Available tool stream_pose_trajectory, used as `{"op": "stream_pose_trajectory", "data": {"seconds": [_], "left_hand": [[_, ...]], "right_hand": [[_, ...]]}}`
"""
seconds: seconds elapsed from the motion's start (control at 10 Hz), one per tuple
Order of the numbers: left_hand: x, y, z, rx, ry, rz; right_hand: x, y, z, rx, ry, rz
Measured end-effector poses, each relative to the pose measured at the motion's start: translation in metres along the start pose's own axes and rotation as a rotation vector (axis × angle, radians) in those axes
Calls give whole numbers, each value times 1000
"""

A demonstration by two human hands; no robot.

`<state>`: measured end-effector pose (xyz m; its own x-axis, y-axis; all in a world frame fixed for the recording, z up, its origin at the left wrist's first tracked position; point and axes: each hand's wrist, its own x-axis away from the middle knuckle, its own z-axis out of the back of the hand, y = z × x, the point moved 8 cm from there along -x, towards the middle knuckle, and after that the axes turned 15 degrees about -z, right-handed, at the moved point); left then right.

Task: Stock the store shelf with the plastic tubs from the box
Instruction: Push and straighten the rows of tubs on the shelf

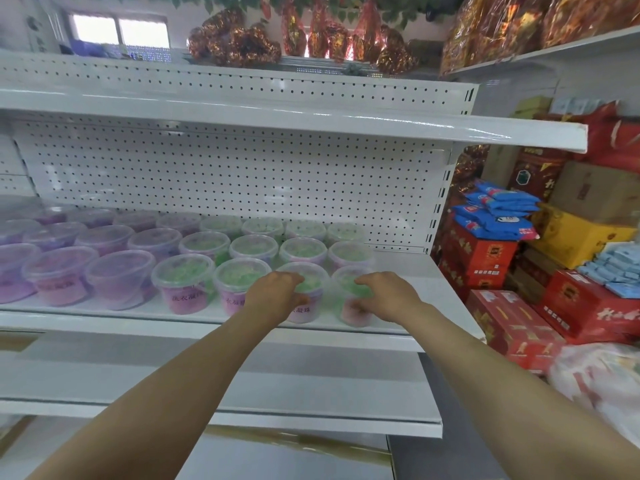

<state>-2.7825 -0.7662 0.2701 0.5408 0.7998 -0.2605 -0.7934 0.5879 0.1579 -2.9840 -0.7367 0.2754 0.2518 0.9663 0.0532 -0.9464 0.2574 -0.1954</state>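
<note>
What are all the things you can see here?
shelf: one, white, pegboard back, middle
green tubs: twelve, clear with green inside, shelf's right part
purple tubs: over ten, purple inside, shelf's left part, some cut off
red boxes: several, red, stacked right of the shelf
blue packets: several, blue, on the red boxes
yellow box: one, yellow, far right
left hand: one, grips a front-row green tub
right hand: one, grips the front-row end tub

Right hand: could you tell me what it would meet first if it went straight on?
The right hand grips the front green-filled tub; going on, that would probably hit the tub behind.
</note>
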Motion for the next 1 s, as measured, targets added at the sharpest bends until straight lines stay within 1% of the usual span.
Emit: {"op": "stream_pose_trajectory", "data": {"seconds": [0.2, 0.4, 0.9, 1.0], "left_hand": [[-2, 0, 0, -20, 19, -5], [-2, 2, 2, -38, 51, -18], [0, 6, -2, -3, 33, 15], [4, 12, 0, -23, 16, -4]], "right_hand": [[-7, 2, -2, -22, -4, -13], [-5, 0, -2, 9, 67, -28], [0, -9, -9, 57, 146, -26], [5, -13, -10, 32, 127, -18]]}}
